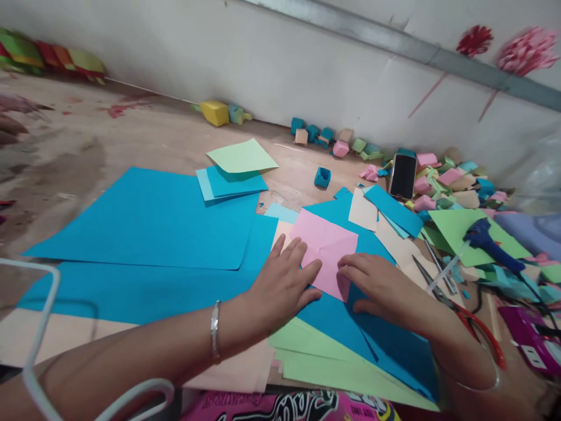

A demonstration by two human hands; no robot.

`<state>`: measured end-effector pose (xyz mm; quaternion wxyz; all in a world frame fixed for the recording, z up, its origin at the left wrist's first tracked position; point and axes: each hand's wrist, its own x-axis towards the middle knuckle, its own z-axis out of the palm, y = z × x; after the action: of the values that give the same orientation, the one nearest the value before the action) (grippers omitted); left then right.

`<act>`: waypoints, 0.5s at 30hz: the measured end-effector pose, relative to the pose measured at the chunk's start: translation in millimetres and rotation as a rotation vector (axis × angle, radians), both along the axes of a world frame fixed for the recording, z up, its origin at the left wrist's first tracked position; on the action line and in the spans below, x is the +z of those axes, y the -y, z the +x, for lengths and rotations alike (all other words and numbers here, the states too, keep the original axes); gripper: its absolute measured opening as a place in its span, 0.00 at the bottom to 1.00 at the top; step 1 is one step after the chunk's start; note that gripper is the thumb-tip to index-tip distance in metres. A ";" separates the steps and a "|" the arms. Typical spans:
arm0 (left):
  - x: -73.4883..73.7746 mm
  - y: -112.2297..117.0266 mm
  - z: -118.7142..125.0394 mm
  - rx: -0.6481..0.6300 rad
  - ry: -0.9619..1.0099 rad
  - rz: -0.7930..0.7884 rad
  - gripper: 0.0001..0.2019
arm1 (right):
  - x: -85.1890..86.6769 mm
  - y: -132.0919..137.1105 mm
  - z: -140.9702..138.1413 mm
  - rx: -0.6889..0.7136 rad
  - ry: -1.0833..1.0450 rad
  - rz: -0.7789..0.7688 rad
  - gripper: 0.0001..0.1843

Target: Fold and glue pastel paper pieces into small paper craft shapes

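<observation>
A pink square of paper (326, 245) with faint crease lines lies on top of blue sheets (372, 327) in front of me. My left hand (284, 275) rests over its left edge, fingers stretched out and apart. At the paper's right edge is my right hand (377, 286), fingers slightly bent and the thumb apart, with nothing visibly gripped. Both hands touch or hover just over the pink paper; the exact contact is hard to make out. Under my wrists lie light green sheets (324, 356).
Large blue sheets (149, 216) spread to the left. Scissors (473, 327) and a blue glue gun (491, 242) lie at the right, near a phone (402, 175) and a heap of folded paper pieces (451, 181). A small blue paper box (322, 177) stands behind. A white bent frame (41, 327) crosses the lower left.
</observation>
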<state>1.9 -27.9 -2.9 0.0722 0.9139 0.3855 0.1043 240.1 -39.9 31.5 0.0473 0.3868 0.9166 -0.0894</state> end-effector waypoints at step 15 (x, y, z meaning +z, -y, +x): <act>-0.6 -16.4 0.5 -0.005 -0.016 0.013 0.07 | -6.3 9.4 -13.9 0.137 -0.040 0.099 0.09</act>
<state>2.4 -11.5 -3.6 0.0635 0.9162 0.3831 0.0993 226.2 -49.3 25.2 0.0158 0.3234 0.9449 -0.0481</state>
